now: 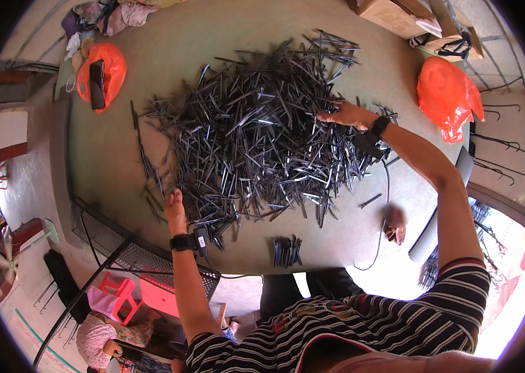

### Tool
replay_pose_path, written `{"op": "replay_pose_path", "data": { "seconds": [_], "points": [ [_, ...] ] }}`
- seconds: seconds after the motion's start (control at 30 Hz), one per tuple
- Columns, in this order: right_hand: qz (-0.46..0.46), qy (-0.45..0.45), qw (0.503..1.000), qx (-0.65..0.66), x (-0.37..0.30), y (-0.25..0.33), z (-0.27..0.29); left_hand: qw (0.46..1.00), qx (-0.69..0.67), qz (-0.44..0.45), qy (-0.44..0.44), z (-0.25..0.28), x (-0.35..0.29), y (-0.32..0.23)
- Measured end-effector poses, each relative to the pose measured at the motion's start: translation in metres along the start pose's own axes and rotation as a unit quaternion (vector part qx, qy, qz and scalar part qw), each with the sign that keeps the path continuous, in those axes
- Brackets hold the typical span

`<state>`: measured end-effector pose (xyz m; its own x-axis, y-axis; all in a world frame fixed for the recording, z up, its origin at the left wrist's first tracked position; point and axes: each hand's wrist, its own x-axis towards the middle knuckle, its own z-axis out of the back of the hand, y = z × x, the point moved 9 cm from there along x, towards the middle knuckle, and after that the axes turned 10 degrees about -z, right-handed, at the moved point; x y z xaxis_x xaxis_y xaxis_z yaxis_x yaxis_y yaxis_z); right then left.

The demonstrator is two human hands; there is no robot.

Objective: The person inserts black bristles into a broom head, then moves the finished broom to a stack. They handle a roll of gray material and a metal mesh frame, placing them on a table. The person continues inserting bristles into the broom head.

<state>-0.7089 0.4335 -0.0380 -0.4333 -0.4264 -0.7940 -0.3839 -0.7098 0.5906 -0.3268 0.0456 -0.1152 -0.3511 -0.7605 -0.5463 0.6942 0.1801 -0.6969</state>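
A broad heap of thin black stick-like pieces (256,155) is spread over the table. At the heap's right side, my right hand (351,115) reaches in with fingers stretched apart, touching the pieces; nothing shows in its grip. By the lower left edge of the heap, my left hand (176,212) is closed, its fingers curled and partly hidden. Whatever it may hold cannot be made out. Near the table edge in front of me lies a small, neat row of the black pieces (287,251). One loose piece (371,201) rests to the right of the heap.
An orange plastic bag (116,71) with a dark phone (96,85) on it lies far left; another orange bag (446,93) sits far right, near cardboard boxes (393,17). A brown object (395,225) and a thin cable (382,239) lie on the green table (107,161).
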Motion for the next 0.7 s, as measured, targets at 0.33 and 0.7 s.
{"op": "replay_pose_path", "data": {
  "seconds": [0.33,0.7],
  "points": [
    [-0.031,0.064,0.981,-0.182,-0.03,-0.01,-0.076,0.999,0.036,-0.014,-0.001,0.012,0.0,0.0],
    [0.004,-0.369,0.853,-0.37,0.042,0.04,0.176,0.987,-0.032,-0.152,-0.048,0.027,-0.035,-0.069]
  ]
}}
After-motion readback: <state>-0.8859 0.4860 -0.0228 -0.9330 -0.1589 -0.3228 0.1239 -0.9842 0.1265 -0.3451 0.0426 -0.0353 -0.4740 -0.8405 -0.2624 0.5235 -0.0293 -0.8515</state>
